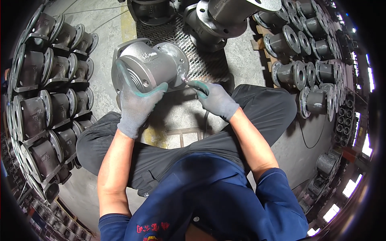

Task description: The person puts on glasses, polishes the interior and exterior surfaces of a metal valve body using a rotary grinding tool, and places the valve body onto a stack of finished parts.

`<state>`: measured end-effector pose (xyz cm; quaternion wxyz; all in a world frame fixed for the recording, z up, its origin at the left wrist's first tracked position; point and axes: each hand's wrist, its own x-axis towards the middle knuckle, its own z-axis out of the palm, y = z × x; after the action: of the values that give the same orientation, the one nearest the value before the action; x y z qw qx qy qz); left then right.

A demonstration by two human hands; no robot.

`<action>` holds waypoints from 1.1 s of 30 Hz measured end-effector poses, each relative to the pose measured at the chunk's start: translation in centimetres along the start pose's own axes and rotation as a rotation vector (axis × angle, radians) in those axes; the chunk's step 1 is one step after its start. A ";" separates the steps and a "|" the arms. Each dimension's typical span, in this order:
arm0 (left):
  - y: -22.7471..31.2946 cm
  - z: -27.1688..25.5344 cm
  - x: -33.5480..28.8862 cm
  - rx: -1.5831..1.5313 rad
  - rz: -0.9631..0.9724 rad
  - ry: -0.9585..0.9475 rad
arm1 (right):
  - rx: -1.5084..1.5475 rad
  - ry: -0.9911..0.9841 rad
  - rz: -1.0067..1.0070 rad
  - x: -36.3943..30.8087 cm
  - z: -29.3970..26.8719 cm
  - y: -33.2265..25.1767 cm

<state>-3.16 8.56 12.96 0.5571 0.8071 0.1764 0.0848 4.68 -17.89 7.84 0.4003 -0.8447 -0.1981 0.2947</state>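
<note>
A grey cast-metal valve body [155,66] with round bolt-hole flanges lies on its side in front of me. My left hand [138,100], in a grey glove with green on the fingers, grips the rim of its near flange, with fingers reaching over the edge and thumb pointing right. Beside the right-hand flange [179,60], my right hand [213,97], gloved alike, pinches a small thin item [184,80] whose tip is at the flange face. Its kind is too small to make out.
A perforated metal plate [201,64] extends behind the valve body. More flanged castings [217,20] stand at its far end. Similar castings are stacked at the left [56,108] and on a wooden pallet [261,52] at the right. A cable [309,144] lies on the floor.
</note>
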 end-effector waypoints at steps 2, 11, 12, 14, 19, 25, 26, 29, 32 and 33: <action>-0.4 -0.1 0.0 0.095 0.042 0.016 | -0.072 0.032 -0.010 0.1 0.1 -0.6; 0.1 -0.1 0.2 -0.067 -0.067 -0.085 | -0.065 0.051 -0.033 0.4 1.0 -0.6; -0.3 0.0 0.1 -0.001 -0.008 -0.049 | -0.056 0.056 -0.020 0.3 1.1 -0.7; -0.4 0.0 0.1 0.065 0.052 -0.009 | -0.062 0.123 -0.056 0.5 1.5 -0.4; -0.7 -0.1 0.0 0.142 0.119 -0.009 | -0.018 0.069 -0.009 1.1 2.4 -0.9; -1.0 0.1 0.0 0.186 0.171 0.010 | 0.021 0.257 0.126 1.1 5.2 -1.3; -0.8 0.1 -0.1 0.187 0.173 0.009 | 0.024 0.234 0.172 1.2 5.6 -1.3; -0.3 0.0 -0.4 0.134 0.106 -0.034 | 0.039 0.253 0.136 0.9 6.3 -1.1; -0.8 0.0 -0.6 0.136 0.142 -0.040 | 0.009 0.266 0.087 1.0 5.5 -0.1; -1.0 -0.1 -0.6 0.198 0.172 -0.047 | 0.080 0.242 0.100 1.0 4.9 -0.1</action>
<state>-3.96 8.73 12.15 0.4691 0.8721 0.1009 0.0953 2.23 -14.51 5.07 0.4393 -0.8665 -0.0940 0.2178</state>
